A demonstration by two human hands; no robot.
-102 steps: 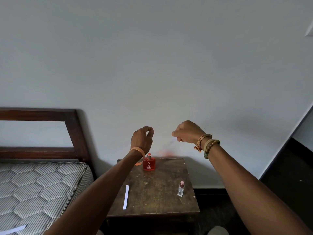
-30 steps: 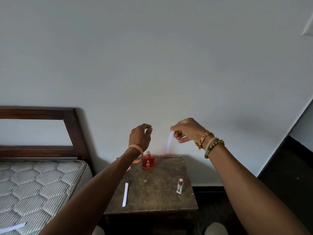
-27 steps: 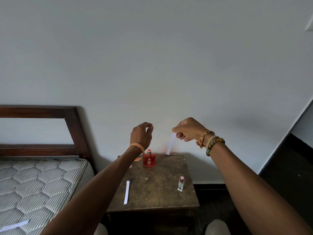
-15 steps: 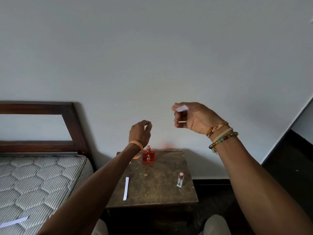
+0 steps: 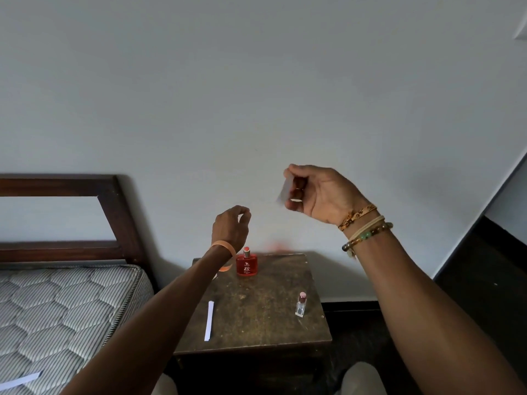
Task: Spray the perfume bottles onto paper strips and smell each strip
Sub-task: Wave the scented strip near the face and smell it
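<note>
My right hand (image 5: 319, 192) is raised above the small wooden table (image 5: 256, 303) and pinches a white paper strip (image 5: 284, 189), which is motion-blurred. My left hand (image 5: 231, 228) hovers just above and left of the red perfume bottle (image 5: 247, 265) at the table's back, fingers curled with thumb and forefinger close; its back faces me, so anything inside is hidden. A small clear perfume bottle with a pink cap (image 5: 301, 305) stands at the table's right. Another white strip (image 5: 209, 320) lies flat on the table's left side.
A bed with a quilted mattress (image 5: 57, 315) and dark wooden headboard (image 5: 119, 218) stands to the left, with a white strip (image 5: 20, 380) lying on it. A plain wall is right behind the table. Dark floor lies to the right.
My right hand has lifted the paper strip up from just above the table's back edge and turned its palm toward me. My left hand and both bottles stay where they were.
</note>
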